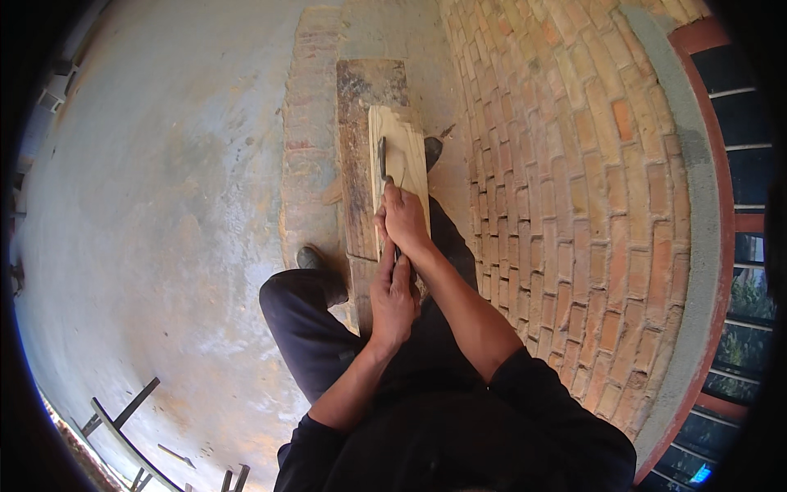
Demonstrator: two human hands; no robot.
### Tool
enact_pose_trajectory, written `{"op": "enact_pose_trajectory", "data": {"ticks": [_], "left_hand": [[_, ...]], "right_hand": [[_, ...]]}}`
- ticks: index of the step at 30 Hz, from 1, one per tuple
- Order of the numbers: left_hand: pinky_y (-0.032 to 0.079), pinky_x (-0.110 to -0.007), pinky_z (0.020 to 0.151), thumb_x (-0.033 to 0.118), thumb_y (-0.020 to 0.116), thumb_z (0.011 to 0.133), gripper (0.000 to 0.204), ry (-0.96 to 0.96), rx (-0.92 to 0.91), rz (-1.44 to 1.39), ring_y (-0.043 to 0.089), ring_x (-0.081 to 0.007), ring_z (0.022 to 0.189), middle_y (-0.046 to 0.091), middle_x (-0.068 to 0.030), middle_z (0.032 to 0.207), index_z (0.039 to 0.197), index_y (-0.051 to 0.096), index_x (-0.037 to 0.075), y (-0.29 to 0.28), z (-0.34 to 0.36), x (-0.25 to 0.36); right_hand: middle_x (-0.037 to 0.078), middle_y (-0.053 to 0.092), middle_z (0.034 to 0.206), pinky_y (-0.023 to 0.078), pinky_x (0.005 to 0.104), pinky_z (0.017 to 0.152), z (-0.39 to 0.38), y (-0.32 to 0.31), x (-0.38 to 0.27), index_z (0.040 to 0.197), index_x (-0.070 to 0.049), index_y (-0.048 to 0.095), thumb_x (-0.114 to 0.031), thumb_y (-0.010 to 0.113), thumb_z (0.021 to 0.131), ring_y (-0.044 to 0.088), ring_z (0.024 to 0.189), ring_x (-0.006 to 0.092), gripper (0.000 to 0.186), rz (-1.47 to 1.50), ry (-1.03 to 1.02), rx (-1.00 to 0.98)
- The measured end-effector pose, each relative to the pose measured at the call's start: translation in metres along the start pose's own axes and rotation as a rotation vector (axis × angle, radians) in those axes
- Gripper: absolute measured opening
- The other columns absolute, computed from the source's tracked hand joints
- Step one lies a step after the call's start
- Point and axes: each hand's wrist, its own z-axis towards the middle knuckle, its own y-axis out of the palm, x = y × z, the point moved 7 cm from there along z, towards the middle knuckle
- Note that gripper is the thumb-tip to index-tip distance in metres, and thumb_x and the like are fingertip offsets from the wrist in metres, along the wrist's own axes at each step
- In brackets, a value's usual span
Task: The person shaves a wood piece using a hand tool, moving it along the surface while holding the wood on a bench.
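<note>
Head view, looking down past a person's dark clothing at their two bare hands. The right hand (405, 217) is closed around a slim hand tool (382, 157), whose dark metal blade sticks out beyond the grip and rests over a pale wooden board (399, 129). Just behind it, nearer the body, the left hand (393, 305) lies with fingers stretched along the rear of the tool; whether they clasp it cannot be told. The hands hide most of the handle and part of the board.

Beneath the grip, the board lies lengthwise on a worn, dark-stained wooden bench (354, 156), which reaches past the board's far end and shows along its left side. The legs straddle this bench: the left shoe (309, 257) is on the floor to the left of the grip, while the right shoe (433, 149) shows ahead and to the right, between bench and wall.

To the right of the grip, a brick wall (566, 180) closes off that side, with a red-framed, barred window (742, 320) farther right. To the left, a strip of bricks (310, 123) borders a wide, patchy floor (188, 164). Well behind and left are a dark frame with legs (123, 430) and a small hammer-like tool (175, 456)
</note>
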Motion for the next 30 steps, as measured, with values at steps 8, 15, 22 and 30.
{"op": "enact_pose_trajectory", "data": {"ticks": [8, 15, 22, 30], "left_hand": [[0.026, -0.021, 0.037, 0.023, 0.042, 0.111, 0.047, -0.09, -0.011, -0.203, 0.036, -0.0037, 0.046, 0.045, 0.0056, 0.069, 0.157, 0.039, 0.023, 0.012, 0.051, 0.047], [0.028, -0.021, 0.038, 0.018, 0.038, 0.111, 0.05, -0.027, 0.051, 0.059, 0.032, -0.0027, 0.044, 0.041, 0.0068, 0.064, 0.16, 0.032, 0.014, -0.019, -0.047, -0.03], [0.029, -0.02, 0.039, 0.02, 0.04, 0.111, 0.05, -0.034, -0.005, -0.121, 0.035, -0.002, 0.044, 0.043, 0.0069, 0.064, 0.159, 0.032, 0.008, 0.011, 0.011, 0.02], [0.028, -0.02, 0.038, 0.019, 0.04, 0.111, 0.049, -0.057, 0.034, -0.033, 0.035, -0.0022, 0.044, 0.042, 0.0063, 0.062, 0.16, 0.032, 0.013, -0.001, -0.038, -0.029]], "right_hand": [[0.007, 0.044, 0.05, 0.035, 0.0361, 0.037, 0.066, 0.024, -0.041, 0.069, -0.006, 0.042, -0.036, 0.043, 0.105, 0.043, 0.036, 0.0182, 0.047, 0.011, 0.01, -0.041], [0.008, 0.048, 0.048, 0.035, 0.0349, 0.037, -0.067, 0.007, 0.018, 0.066, -0.007, 0.043, -0.041, 0.042, 0.107, 0.044, 0.033, 0.0174, 0.053, -0.017, 0.134, -0.052], [0.006, 0.044, 0.048, 0.036, 0.0347, 0.037, 0.024, 0.011, -0.014, 0.066, -0.006, 0.042, -0.039, 0.04, 0.108, 0.045, 0.036, 0.0164, 0.053, -0.049, -0.001, -0.07], [0.008, 0.049, 0.048, 0.038, 0.0365, 0.038, -0.036, -0.013, 0.014, 0.067, -0.004, 0.047, -0.038, 0.043, 0.105, 0.048, 0.036, 0.0199, 0.051, -0.262, -0.124, -0.019]]}}
